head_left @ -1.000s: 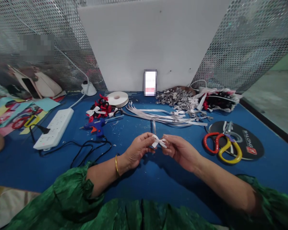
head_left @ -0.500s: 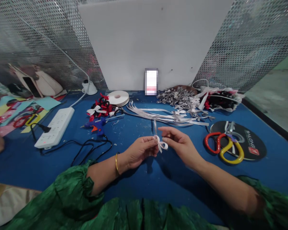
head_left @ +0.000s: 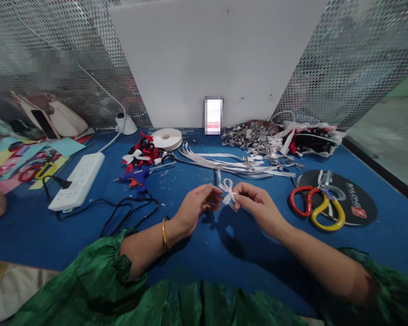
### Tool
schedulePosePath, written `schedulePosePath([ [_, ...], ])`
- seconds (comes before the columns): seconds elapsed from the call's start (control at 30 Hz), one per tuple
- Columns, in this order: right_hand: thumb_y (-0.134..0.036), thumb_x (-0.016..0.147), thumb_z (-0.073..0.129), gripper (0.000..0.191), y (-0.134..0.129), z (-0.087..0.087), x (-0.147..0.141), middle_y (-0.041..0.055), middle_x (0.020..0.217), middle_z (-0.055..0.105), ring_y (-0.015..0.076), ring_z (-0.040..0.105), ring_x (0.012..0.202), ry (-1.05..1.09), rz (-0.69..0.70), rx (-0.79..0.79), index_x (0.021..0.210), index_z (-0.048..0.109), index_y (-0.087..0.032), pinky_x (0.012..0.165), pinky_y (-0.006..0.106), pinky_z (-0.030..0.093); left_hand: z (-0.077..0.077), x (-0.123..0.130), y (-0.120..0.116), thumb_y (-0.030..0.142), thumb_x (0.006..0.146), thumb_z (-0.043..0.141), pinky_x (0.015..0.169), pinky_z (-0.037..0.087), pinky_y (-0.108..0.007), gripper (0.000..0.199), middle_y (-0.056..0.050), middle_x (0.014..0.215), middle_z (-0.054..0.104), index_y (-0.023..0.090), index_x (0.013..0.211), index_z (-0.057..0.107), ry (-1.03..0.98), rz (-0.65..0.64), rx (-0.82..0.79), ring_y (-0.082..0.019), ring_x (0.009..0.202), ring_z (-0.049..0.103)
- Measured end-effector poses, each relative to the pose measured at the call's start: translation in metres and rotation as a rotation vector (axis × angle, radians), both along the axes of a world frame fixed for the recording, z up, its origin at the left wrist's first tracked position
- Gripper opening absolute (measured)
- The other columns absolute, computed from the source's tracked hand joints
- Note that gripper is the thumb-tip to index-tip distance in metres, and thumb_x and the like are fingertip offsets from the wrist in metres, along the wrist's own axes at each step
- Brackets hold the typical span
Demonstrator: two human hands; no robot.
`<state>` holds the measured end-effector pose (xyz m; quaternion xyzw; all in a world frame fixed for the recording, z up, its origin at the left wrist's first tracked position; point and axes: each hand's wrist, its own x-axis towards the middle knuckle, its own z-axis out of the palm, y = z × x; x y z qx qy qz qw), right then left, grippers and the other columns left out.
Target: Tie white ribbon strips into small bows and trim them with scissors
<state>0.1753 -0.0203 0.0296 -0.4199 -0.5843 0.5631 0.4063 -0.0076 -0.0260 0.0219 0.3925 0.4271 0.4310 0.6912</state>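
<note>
A small white ribbon bow with loops and tails hangs above the blue table, pinched at its right side by the thumb and fingers of my right hand. Just left of the bow is my left hand, its fingers curled and apart, with nothing visible between them. Beyond my hands lies a bundle of cut white ribbon strips. A pile of grey and white bows sits behind, to the right of the strips.
Scissors with red and yellow handles rest on a black disc at right. Leftward are a blue glue gun, its black cord, a ribbon roll, red-and-black hair ties and a power strip. A phone leans against the white board.
The bow has passed from my left hand to my right and turned, its loops now pointing up. My left fingers have let go and drawn slightly left.
</note>
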Motion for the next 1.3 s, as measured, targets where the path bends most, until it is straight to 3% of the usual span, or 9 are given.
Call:
schedulePosePath([
  [0.1, -0.033, 0.083, 0.058, 0.021, 0.0017, -0.0026, 0.0014, -0.0012, 0.062, 0.054, 0.0136, 0.046, 0.061, -0.103, 0.028, 0.045, 0.068, 0.054, -0.019, 0.06, 0.028, 0.033, 0.003, -0.0013, 0.0008, 0.053, 0.077, 0.064, 0.068, 0.046, -0.025, 0.041, -0.006, 0.085, 0.065, 0.014, 0.09, 0.067, 0.025, -0.001, 0.012, -0.015, 0.077, 0.06],
  [0.27, -0.029, 0.083, 0.058, 0.016, -0.0002, -0.0048, 0.0003, -0.0011, 0.065, 0.054, 0.0143, 0.048, 0.063, -0.242, 0.113, 0.09, 0.071, 0.057, -0.019, 0.06, 0.028, 0.034, 0.0027, 0.0004, 0.0004, 0.039, 0.071, 0.075, 0.064, 0.043, -0.022, 0.029, -0.002, 0.073, 0.063, 0.014, 0.083, 0.066, 0.091, -0.017, 0.003, -0.01, 0.066, 0.056],
  [0.4, -0.037, 0.087, 0.056, 0.017, 0.0017, -0.0025, 0.0014, -0.0019, 0.064, 0.055, 0.0144, 0.05, 0.063, -0.078, -0.072, 0.023, 0.084, 0.06, -0.02, 0.065, 0.029, 0.037, 0.0002, 0.0006, 0.0022, 0.038, 0.071, 0.074, 0.064, 0.042, -0.023, 0.027, -0.001, 0.07, 0.064, 0.014, 0.079, 0.065, 0.049, 0.063, -0.02, -0.01, 0.063, 0.055],
  [0.47, -0.042, 0.085, 0.058, 0.022, 0.0032, -0.0008, 0.0009, -0.002, 0.062, 0.054, 0.014, 0.049, 0.061, -0.03, -0.147, -0.01, 0.082, 0.06, -0.02, 0.064, 0.028, 0.036, -0.0005, 0.0001, 0.0029, 0.039, 0.07, 0.075, 0.065, 0.042, -0.022, 0.029, -0.001, 0.071, 0.064, 0.014, 0.079, 0.065, 0.03, 0.108, -0.036, -0.009, 0.064, 0.056],
  [0.67, -0.044, 0.074, 0.073, 0.027, -0.0013, -0.002, -0.0058, -0.0017, 0.062, 0.055, 0.0122, 0.047, 0.06, 0.046, 0.013, -0.184, 0.075, 0.062, -0.018, 0.06, 0.026, 0.036, -0.0001, 0.001, 0.0003, 0.035, 0.067, 0.077, 0.063, 0.043, -0.022, 0.029, -0.001, 0.074, 0.065, 0.014, 0.081, 0.063, -0.017, 0.088, -0.056, -0.009, 0.062, 0.057],
  [0.9, -0.034, 0.069, 0.078, 0.025, -0.0028, -0.0074, -0.0052, -0.0015, 0.066, 0.056, 0.0081, 0.046, 0.057, 0.275, -0.006, -0.446, 0.08, 0.064, -0.016, 0.053, 0.021, 0.034, 0.0013, 0.002, -0.0012, 0.031, 0.07, 0.073, 0.063, 0.044, -0.023, 0.024, -0.004, 0.074, 0.067, 0.013, 0.079, 0.06, 0.06, 0.006, -0.047, -0.011, 0.063, 0.059],
  [1.13, -0.033, 0.07, 0.078, 0.024, -0.0026, -0.009, -0.0057, -0.0036, 0.057, 0.053, 0.0073, 0.043, 0.053, 0.303, -0.064, -0.435, 0.076, 0.063, -0.017, 0.051, 0.021, 0.031, 0.0005, 0.0024, -0.0015, 0.028, 0.07, 0.073, 0.063, 0.044, -0.022, 0.02, -0.004, 0.072, 0.067, 0.014, 0.076, 0.06, 0.064, 0.009, -0.044, -0.01, 0.062, 0.058],
  [1.3, -0.024, 0.068, 0.079, 0.019, -0.0016, -0.0078, -0.006, -0.0042, 0.056, 0.049, 0.0065, 0.039, 0.052, 0.462, 0.061, -0.553, 0.074, 0.064, -0.015, 0.054, 0.021, 0.033, -0.0001, 0.0029, -0.0019, 0.028, 0.069, 0.073, 0.063, 0.044, -0.022, 0.02, -0.004, 0.071, 0.066, 0.014, 0.076, 0.061, 0.079, -0.001, -0.049, -0.01, 0.062, 0.058],
])
